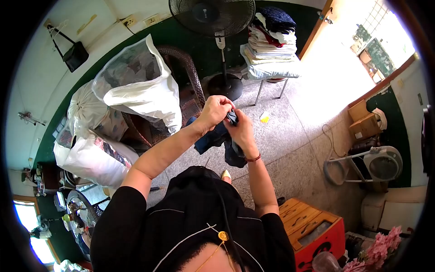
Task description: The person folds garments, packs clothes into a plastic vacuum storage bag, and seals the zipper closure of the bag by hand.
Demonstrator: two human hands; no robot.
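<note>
Dark navy and black cloth [212, 139] hangs from both my hands in front of my body; it looks like small garments, possibly socks, but the exact kind is unclear. My left hand [215, 113] is closed, its fingers pinching the top of the cloth. Close beside it, my right hand [241, 130] is closed too, gripping a bunched black part between thumb and fingers. The fingertips of the two hands nearly meet. Part of the cloth is hidden behind my right hand and wrist.
Ahead stand a floor fan [222, 84] and a stool bearing folded clothes [272, 47]. Large stuffed plastic bags [147, 97] sit on the left near a wicker chair [188, 63]. A wooden drawer cabinet [312, 226] is at lower right. A yellow scrap [264, 117] lies on the floor.
</note>
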